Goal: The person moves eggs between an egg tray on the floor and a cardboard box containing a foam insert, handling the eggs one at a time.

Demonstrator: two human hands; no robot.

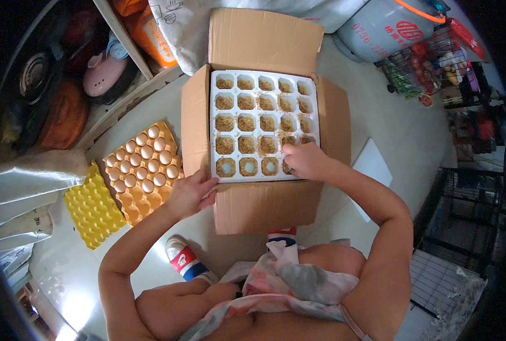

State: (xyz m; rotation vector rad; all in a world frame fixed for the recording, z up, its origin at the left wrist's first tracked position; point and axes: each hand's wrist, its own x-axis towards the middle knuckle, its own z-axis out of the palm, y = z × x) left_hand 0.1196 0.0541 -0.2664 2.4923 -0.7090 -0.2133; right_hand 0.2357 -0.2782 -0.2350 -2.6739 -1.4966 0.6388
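Note:
A white foam egg tray (235,112) sits inside an open cardboard box (268,209). Its cells hold brown chaff-like filling. Three cells of the row nearest me show a pale egg (249,166) bedded in the filling. My right hand (307,162) reaches into that row, fingertips down at the fourth cell. The hand hides most of that cell and the one beside it, so whether it holds anything is unclear. At the near left corner, my left hand (192,194) grips the box, with fingertips by the foam edge and thumb against the front flap.
To the left, an orange egg carton (140,204) holds several eggs, its near cells bare. A yellow egg carton (93,209) lies beside it. A white flat panel (370,174) is on the floor at right. A gas cylinder (380,30) and wire racks (461,213) stand farther right.

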